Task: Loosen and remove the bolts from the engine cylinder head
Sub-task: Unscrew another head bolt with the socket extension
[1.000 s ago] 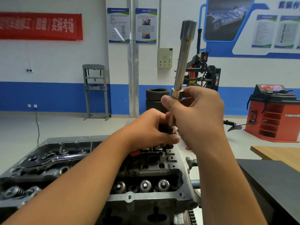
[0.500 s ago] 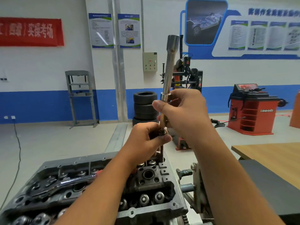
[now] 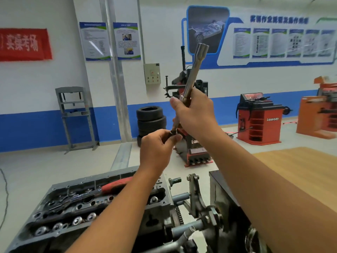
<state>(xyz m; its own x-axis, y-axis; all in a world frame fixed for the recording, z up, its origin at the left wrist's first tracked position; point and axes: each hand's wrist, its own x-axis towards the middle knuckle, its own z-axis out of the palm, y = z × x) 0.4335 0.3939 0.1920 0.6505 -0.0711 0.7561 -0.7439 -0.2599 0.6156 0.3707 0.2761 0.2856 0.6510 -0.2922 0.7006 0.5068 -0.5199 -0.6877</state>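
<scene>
Bolt point(image 3: 174, 127) and socket extension point(image 3: 194, 70) tilt up-right, gripped by right hand point(image 3: 196, 114); left hand point(image 3: 156, 148) pinches bolt's lower end.

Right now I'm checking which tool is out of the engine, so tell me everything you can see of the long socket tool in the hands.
The long socket tool is a slim, shiny metal shaft with a wider socket end at the top. It tilts to the right, lifted clear above the cylinder head. The right hand grips its middle; the left hand pinches its dark lower end.

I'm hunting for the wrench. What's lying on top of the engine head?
A red-handled wrench lies across the engine head. Its handle end is hidden behind the left forearm.
</scene>
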